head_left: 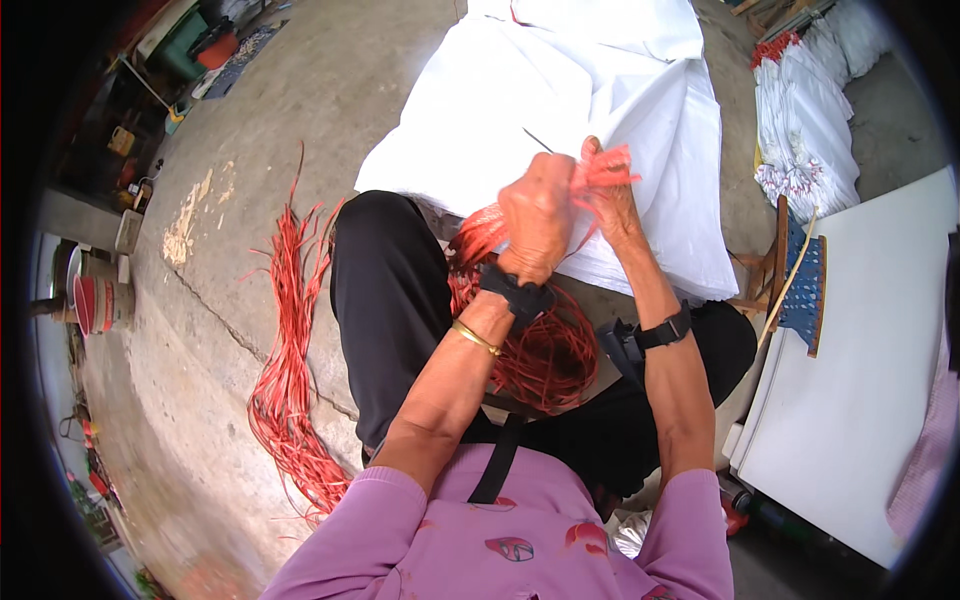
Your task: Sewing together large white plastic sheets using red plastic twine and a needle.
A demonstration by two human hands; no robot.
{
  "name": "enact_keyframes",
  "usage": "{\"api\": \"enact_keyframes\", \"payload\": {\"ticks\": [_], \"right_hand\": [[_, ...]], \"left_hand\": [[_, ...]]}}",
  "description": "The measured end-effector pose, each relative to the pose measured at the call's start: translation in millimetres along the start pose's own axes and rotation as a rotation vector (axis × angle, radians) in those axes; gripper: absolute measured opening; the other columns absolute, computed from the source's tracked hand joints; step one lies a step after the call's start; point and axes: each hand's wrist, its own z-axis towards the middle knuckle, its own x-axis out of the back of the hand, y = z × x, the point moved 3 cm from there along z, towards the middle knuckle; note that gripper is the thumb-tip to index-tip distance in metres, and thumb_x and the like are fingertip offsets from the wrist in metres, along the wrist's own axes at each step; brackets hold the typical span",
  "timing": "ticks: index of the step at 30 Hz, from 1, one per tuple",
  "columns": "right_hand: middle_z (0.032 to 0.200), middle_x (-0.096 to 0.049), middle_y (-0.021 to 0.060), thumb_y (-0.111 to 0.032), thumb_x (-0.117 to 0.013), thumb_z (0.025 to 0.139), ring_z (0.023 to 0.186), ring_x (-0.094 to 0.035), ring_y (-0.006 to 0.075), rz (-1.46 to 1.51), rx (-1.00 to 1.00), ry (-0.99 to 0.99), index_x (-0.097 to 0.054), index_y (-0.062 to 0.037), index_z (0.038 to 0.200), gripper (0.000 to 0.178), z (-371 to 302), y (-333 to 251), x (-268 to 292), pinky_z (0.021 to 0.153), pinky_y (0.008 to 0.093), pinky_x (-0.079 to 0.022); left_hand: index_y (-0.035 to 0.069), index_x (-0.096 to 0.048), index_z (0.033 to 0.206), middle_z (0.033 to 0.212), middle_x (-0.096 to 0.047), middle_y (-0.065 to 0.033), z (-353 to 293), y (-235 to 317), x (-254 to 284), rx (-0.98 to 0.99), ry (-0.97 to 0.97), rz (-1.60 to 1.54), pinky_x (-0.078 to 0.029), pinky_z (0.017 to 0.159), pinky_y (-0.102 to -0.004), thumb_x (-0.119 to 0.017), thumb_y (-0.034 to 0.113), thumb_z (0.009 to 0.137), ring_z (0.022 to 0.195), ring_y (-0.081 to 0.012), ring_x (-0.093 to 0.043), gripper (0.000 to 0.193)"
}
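Note:
My left hand point(538, 215) is closed in a fist beside my right hand point(615, 205), above my lap. Red plastic strands point(480, 232) run up from my lap to both hands. Their loose ends point(608, 168) fan out at my right hand, whose fingers are closed round them. A thin dark needle-like rod point(537, 139) juts past my left fist; its other end is hidden, so I cannot tell which fingers grip it. Beyond the hands spreads a white woven sheet point(500, 95). A tangled coil of red strands point(550, 350) lies between my legs.
A long bundle of red strands point(290, 390) lies on the concrete floor at left. White sacks point(800, 130) are bunched at far right, near a small chair with blue webbing point(803, 285) and a white panel point(850, 370). Buckets point(103, 305) stand at far left.

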Motion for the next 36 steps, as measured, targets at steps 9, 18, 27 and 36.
{"api": "enact_keyframes", "payload": {"ticks": [9, 18, 27, 36], "right_hand": [[0.05, -0.035, -0.007, -0.042, -0.065, 0.079, 0.047, -0.03, 0.0046, 0.089, -0.389, -0.251, -0.053, -0.0066, 0.051, 0.046, 19.8, -15.7, 9.7, 0.041, 0.0249, -0.024], [0.041, -0.032, 0.0083, -0.039, -0.065, 0.081, 0.04, -0.03, 0.0136, -0.397, -0.046, -0.352, -0.037, -0.0017, 0.047, 0.058, 22.0, -3.9, 17.4, 0.039, 0.0335, -0.029], [0.045, -0.04, 0.0032, -0.044, -0.055, 0.085, 0.046, -0.034, 0.0115, 0.069, -0.079, -0.256, -0.04, 0.0015, 0.054, 0.057, 25.0, -9.7, 10.3, 0.042, 0.0318, -0.031], [0.054, -0.048, -0.0034, -0.046, -0.065, 0.077, 0.048, -0.041, 0.0046, 0.042, -0.322, -0.309, -0.064, -0.0039, 0.07, 0.043, 22.9, -17.5, 27.0, 0.044, 0.0197, -0.029]], "left_hand": [[0.008, -0.059, 0.093, 0.088, -0.058, -0.0077, 11.3, -29.8, 52.4, 0.226, 0.0, 0.357, -0.047, 0.057, -0.0392, -0.064, 0.003, 0.073, 0.071, -0.0306, -0.059, 0.022], [0.008, -0.057, 0.081, 0.072, -0.052, -0.0079, 24.6, -15.1, 49.9, 0.039, 0.097, 0.304, -0.043, 0.048, -0.037, -0.061, -0.004, 0.065, 0.056, -0.0278, -0.055, 0.02], [0.007, -0.062, 0.098, 0.084, -0.057, -0.0093, 10.3, 9.6, 21.0, 0.053, -0.019, 0.151, -0.049, 0.056, -0.0344, -0.063, -0.004, 0.069, 0.066, -0.0291, -0.059, 0.031], [-0.001, -0.062, 0.09, 0.081, -0.061, -0.0017, 14.7, -49.3, 37.3, 0.612, 0.193, -0.288, -0.044, 0.069, -0.0248, -0.06, 0.009, 0.085, 0.071, -0.0098, -0.053, 0.012]]}}
